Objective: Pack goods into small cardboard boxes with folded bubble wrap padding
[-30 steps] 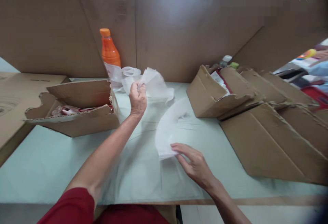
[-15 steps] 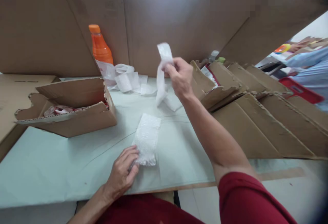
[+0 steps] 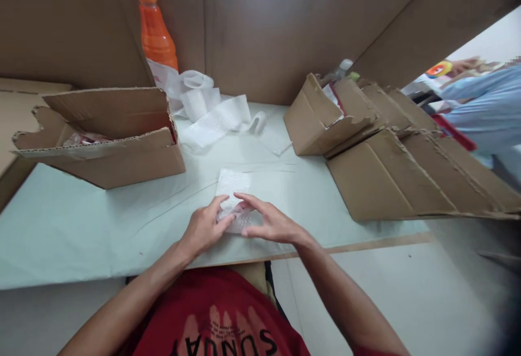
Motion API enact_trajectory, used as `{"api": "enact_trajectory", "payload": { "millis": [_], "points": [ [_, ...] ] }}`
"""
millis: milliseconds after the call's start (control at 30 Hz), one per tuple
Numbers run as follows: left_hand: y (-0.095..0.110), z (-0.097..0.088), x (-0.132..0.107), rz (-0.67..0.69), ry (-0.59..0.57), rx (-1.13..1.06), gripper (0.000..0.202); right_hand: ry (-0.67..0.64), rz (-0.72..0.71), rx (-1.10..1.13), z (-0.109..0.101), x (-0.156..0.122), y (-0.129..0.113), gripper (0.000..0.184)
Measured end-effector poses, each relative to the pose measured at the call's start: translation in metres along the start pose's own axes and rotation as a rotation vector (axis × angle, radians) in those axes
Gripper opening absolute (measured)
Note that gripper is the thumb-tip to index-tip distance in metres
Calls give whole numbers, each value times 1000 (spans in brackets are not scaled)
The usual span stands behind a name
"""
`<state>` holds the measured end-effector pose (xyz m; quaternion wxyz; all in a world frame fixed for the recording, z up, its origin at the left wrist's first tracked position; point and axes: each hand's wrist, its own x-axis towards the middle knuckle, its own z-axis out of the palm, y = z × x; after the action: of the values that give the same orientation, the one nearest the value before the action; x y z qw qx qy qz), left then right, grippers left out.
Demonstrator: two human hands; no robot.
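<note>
**A:** Where have you got your hands?

**B:** Both are low in front of you, over the near end of a bubble-wrap piece [image 3: 233, 180] that lies flat on the worktop [image 3: 134, 242]. Your left hand [image 3: 203, 230] comes in over its left edge, thumb and fingers curled inward. Your right hand [image 3: 277, 223] faces it from the other side, thumb and forefinger spread apart.

**A:** Is anything between them?

**B:** There seems to be a small clear, pinkish item [image 3: 241, 207] on the wrap, but your fingers partly cover it and it is blurred. I can't tell whether your left hand is pinching it.

**A:** And around you?

**B:** Beyond the wrap, loose white strips [image 3: 222, 117] lie in a heap, with an orange bottle [image 3: 157, 36] standing behind them to your left, near the cardboard wall [image 3: 252, 36]. An open carton [image 3: 122, 163] sits on your left, something in clear plastic inside. On your right, more cartons [image 3: 374, 174] stand in slanted rows. Past those, a light-blue sleeve [image 3: 484, 106] of another person shows.
</note>
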<state>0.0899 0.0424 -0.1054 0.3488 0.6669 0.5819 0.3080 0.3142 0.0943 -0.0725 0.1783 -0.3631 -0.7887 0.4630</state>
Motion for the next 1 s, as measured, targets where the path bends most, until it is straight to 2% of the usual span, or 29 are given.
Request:
{"api": "enact_trajectory", "payload": {
  "millis": [33,100,167,200,233,300,367,400,567,667,767,900,1000],
  "points": [
    [1,0,2,-21,13,-5,55,107,52,-45,13,-4,6,60],
    [2,1,0,28,144,14,63,312,136,-189,35,-2,15,43],
    [2,1,-10,166,330,95,56,402,142,-339,48,5,22,40],
    [1,1,-17,251,369,156,49,410,120,-395,51,8,24,41],
    [-1,2,-24,334,353,224,42,417,95,-441,53,10,24,41],
    [-4,4,-36,451,209,340,32,456,47,-518,53,7,21,41],
    [-8,6,-42,479,71,414,29,520,-8,-565,51,-3,16,36],
    [-11,7,-42,473,45,437,30,529,-46,-571,51,-10,13,33],
    [-18,8,-35,497,81,454,30,337,-246,-611,63,-33,10,31],
    [-17,4,-34,492,97,386,21,367,-209,-572,73,-32,16,20],
    [-16,0,-36,419,100,309,16,408,-163,-447,76,-30,18,23],
    [-17,3,-29,331,170,333,16,504,-159,-569,75,-36,11,21],
    [-16,7,-22,322,226,368,16,450,-174,-661,76,-40,8,21]
  ]
}}
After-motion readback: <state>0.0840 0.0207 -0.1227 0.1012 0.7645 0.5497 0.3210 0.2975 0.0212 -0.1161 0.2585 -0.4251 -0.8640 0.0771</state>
